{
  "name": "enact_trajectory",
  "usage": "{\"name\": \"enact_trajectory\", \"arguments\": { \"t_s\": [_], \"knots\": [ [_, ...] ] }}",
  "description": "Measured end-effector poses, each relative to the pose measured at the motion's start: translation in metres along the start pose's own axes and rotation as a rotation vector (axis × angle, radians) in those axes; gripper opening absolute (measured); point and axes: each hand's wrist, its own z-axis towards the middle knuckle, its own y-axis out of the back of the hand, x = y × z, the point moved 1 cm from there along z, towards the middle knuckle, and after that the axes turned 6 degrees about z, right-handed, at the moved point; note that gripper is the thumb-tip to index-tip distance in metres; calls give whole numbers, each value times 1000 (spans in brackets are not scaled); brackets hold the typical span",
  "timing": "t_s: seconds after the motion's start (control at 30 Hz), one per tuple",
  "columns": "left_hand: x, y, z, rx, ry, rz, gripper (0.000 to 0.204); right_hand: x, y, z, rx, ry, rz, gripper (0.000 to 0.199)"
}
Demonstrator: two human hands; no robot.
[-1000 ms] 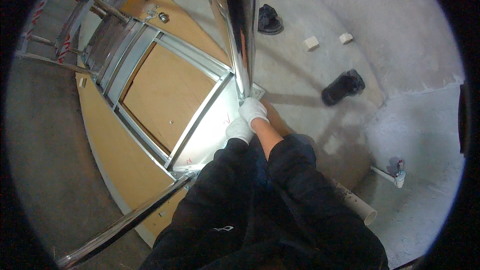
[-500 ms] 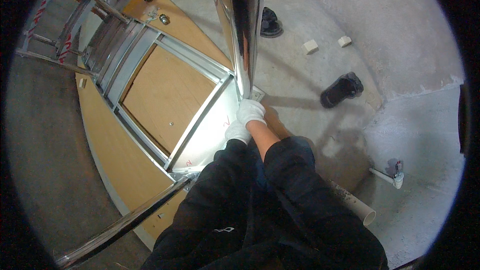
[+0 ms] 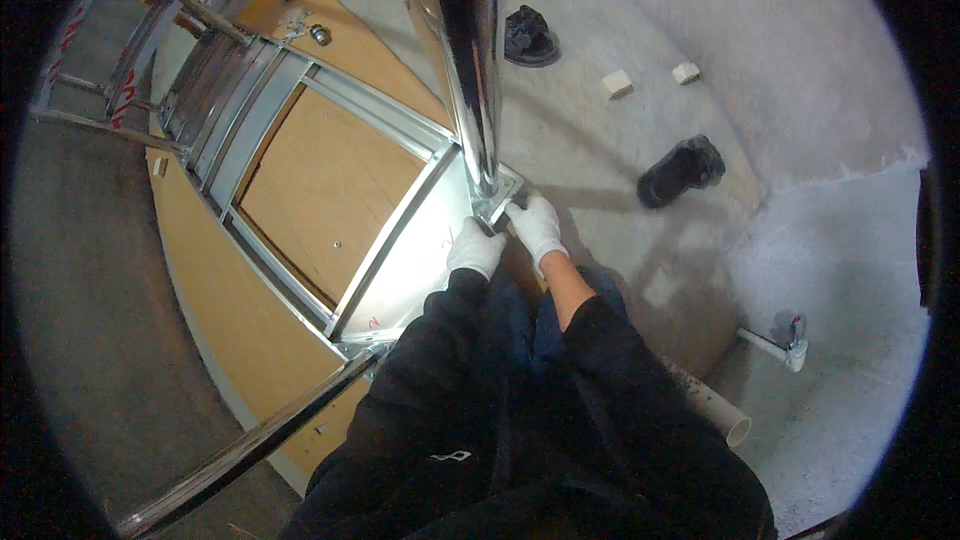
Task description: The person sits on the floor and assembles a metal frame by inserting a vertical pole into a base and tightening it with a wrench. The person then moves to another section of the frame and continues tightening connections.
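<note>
A shiny metal post (image 3: 472,60) rises from a square base plate (image 3: 511,181) at the corner of a silver metal frame (image 3: 395,235). My left hand (image 3: 477,248), in a white glove, is closed at the near left edge of the plate, beside the frame's flat sheet. On the plate's near right edge my right hand (image 3: 537,224), gloved alike, is closed with its fingertips against the metal. A small dark gap shows between the two hands. The undersides of the fingers are hidden.
Wooden boards (image 3: 200,250) lie under the frame, with small metal fittings (image 3: 320,34) on the far one. A second metal post (image 3: 250,445) extends to the lower left. Black shoes (image 3: 682,172), pale blocks (image 3: 618,84) and a white pipe (image 3: 735,427) lie on the right. A tap (image 3: 796,345) juts from the wall.
My hands have separated: the right one has moved right and slightly down, off the left, to the plate's edge. More of the base plate shows, and the view has shifted slightly.
</note>
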Motion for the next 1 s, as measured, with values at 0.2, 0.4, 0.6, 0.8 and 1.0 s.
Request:
{"name": "enact_trajectory", "arguments": {
  "t_s": [0.2, 0.4, 0.6, 0.8, 1.0],
  "knots": [
    [-6, -5, 1, -36, -30, 47, 45, -13, -5, -1, -37, 68, -87, 46],
    [7, 3, 9, -42, -114, 197, 38, -9, -9, -15, 24, 70, -77, 37],
    [6, 22, 19, 26, -312, 335, 24, -16, -1, -20, 131, 60, -91, 35],
    [13, 34, 33, -59, -578, 616, 19, -10, -6, -20, 182, 82, -66, 37],
    [-19, 53, 28, 38, -654, 947, 19, -11, -4, -12, 227, 2, -53, 42]
  ]
}}
